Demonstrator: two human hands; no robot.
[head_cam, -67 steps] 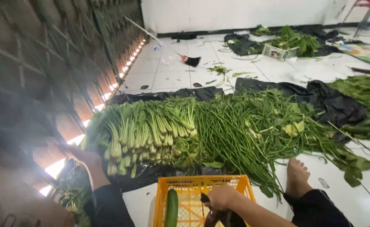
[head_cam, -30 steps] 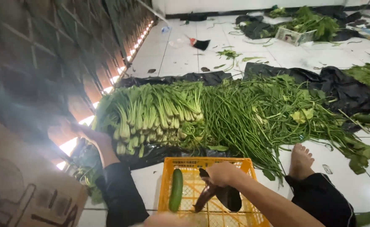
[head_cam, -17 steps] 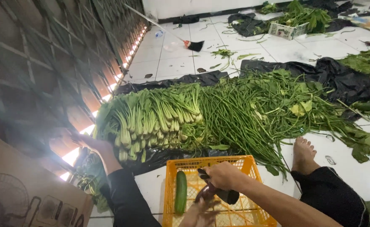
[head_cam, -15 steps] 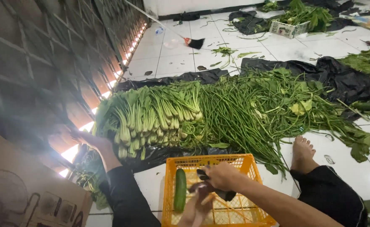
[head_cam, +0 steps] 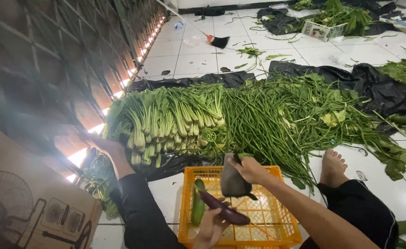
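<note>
Both hands are over the orange plastic crate (head_cam: pixel 207 170), which sits on the white tile floor (head_cam: pixel 193 62) between the person's spread legs.

The right hand (head_cam: pixel 251 170) has its grip pinched on the top end of a fat dark eggplant (head_cam: pixel 233 182). That one hangs straight down over the back half of the crate, clear of the mesh bottom. The left hand (head_cam: pixel 210 228) is down at the near rim with its fingers curled around one end of a long purple eggplant (head_cam: pixel 226 211). It lies slanted across the crate's middle, tip pointing at the dark one, and I can't tell if the two touch. A cucumber (head_cam: pixel 197 205) lies lengthwise along the crate's left wall.

The far edge of the crate is almost against the black plastic sheet (head_cam: pixel 350 78) and the produce piled on it. A stack of leafy greens (head_cam: pixel 166 120) has its pale stalk ends facing the crate, and just right of it is a big heap of long beans (head_cam: pixel 258 120).

Room to move is tight. The left foot (head_cam: pixel 103 145) is at the edge of the greens, right by the wall (head_cam: pixel 50 55). The right foot (head_cam: pixel 332 166) is planted at the fringe of the beans. A cardboard box (head_cam: pixel 27 207) with a fan printed on it closes off the near left corner. The open floor is all past the sheet, where a broom (head_cam: pixel 219 41) lies, and a white basket (head_cam: pixel 323 30) of greens sits further back.
</note>
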